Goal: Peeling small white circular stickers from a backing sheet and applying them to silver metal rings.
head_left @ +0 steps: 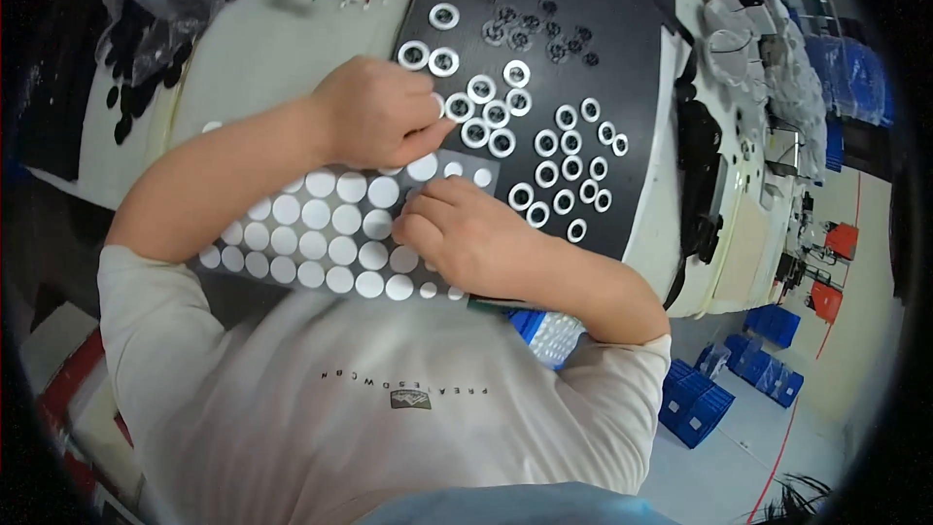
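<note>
Our left hand (379, 115) curls beside ringed discs (496, 115), right hand (476, 238) curls over white stickers (345, 219), grips unclear; stray knuckles could scatter those discs

Two hands (384, 112), one sheet (470, 161), over twenty rings (481, 88)

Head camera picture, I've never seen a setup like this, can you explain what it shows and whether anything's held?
There's no robot here: a camera worn by a person looks down from the head as they work bare-handed, its wide lens bending straight edges. The left hand is beside white-rimmed dark discs on a black mat, where smaller dark parts lie farther off. The right hand is over a sheet of white circles. Their fingers are curled, so I can't tell whether either holds anything.
</note>
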### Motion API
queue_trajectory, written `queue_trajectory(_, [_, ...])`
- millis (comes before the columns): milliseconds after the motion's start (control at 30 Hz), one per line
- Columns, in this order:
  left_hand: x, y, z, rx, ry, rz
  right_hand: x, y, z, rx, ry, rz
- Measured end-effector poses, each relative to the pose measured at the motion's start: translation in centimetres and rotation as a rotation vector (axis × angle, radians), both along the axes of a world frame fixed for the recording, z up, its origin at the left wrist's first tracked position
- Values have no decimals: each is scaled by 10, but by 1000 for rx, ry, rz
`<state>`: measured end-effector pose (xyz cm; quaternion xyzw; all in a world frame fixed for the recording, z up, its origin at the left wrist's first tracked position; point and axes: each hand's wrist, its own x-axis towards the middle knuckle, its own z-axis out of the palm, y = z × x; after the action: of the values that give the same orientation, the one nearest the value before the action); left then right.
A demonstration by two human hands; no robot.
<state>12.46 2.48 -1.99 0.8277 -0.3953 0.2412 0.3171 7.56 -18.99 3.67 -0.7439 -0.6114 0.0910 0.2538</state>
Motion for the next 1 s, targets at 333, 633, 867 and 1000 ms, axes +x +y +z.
queue_trajectory(333, [14, -10, 14, -19, -76, 163, 16, 3, -13, 43, 254, -38])
queue_trajectory(633, [10, -14, 7, 15, -208, 167, 94, -71, 75, 296, 1031, -544])
queue_trajectory(867, [18, -5, 16, 26, -108, 242, 156, -35, 3, 156, 509, -431])
queue_trajectory(1000, [22, -5, 13, 47, -71, 248, 150, -31, 0, 95, 460, -460])
